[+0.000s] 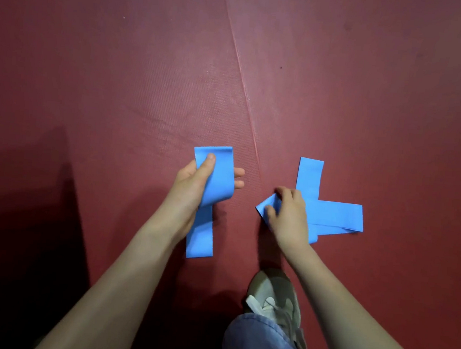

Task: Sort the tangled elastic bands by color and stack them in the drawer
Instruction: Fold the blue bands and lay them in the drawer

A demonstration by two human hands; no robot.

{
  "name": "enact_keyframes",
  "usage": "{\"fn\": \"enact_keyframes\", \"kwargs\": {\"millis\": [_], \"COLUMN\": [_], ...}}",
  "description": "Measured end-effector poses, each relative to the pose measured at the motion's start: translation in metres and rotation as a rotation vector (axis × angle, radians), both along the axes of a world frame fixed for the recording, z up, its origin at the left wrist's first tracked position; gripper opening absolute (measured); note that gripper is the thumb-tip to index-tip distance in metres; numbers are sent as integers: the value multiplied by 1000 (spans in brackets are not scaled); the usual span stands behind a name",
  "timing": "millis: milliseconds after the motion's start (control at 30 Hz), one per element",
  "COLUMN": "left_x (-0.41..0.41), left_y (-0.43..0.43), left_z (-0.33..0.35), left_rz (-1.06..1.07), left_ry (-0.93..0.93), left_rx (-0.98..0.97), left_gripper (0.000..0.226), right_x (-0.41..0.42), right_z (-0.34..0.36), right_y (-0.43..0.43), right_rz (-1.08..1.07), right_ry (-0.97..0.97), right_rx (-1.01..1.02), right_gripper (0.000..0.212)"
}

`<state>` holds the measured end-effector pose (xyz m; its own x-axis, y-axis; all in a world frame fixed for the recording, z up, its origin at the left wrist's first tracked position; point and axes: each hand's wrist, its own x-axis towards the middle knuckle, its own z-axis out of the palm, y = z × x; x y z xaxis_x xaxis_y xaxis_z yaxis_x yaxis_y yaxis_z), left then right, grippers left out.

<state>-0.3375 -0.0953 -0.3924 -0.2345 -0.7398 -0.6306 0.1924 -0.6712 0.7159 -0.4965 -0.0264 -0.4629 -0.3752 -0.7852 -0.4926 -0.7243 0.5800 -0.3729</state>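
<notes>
My left hand [194, 183] holds a flat blue elastic band [215, 178], thumb on top and fingers under it; the band's lower end [200, 236] hangs toward the floor. My right hand [288, 216] rests on a pile of blue bands [335, 216] lying crossed on the red mat, fingertips pinching a folded corner [265, 206] at the pile's left. One band [309, 176] of that pile points away from me, another runs to the right. No drawer is in view.
The red mat floor [148, 82] has a seam [245, 91] running diagonally between the two hands. My shoe [274, 294] and a jeans leg [260, 346] are below the right hand. A dark shadow [21, 224] covers the lower left.
</notes>
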Motion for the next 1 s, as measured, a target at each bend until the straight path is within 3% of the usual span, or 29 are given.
{"fn": "enact_keyframes", "kwargs": {"millis": [233, 333, 433, 533, 733, 900, 1000], "left_x": [-2, -3, -3, -4, -9, -10, -10], "left_y": [5, 7, 8, 8, 10, 8, 8], "left_z": [-5, -6, -9, -12, -9, -9, -10], "left_rz": [-15, -15, 14, 64, 117, 113, 118], "left_ry": [-21, -45, -73, -96, 18, 62, 94], "left_rx": [14, 14, -2, -21, 55, 119, 179], "left_gripper": [25, 25, 26, 26, 28, 26, 43], "right_x": [-13, -11, -4, 12, 43, 62, 66], "right_z": [-5, -2, 14, 39, 78, 76, 72], "right_y": [0, -1, -2, -6, -29, -46, -50], "right_rz": [93, 162, 192, 55, -316, -470, -488], "right_ry": [51, -1, -175, -385, -834, -859, -840], "right_rx": [48, -87, -260, -292, -409, -453, -471], "right_gripper": [11, 9, 9, 5, 30, 28, 28]}}
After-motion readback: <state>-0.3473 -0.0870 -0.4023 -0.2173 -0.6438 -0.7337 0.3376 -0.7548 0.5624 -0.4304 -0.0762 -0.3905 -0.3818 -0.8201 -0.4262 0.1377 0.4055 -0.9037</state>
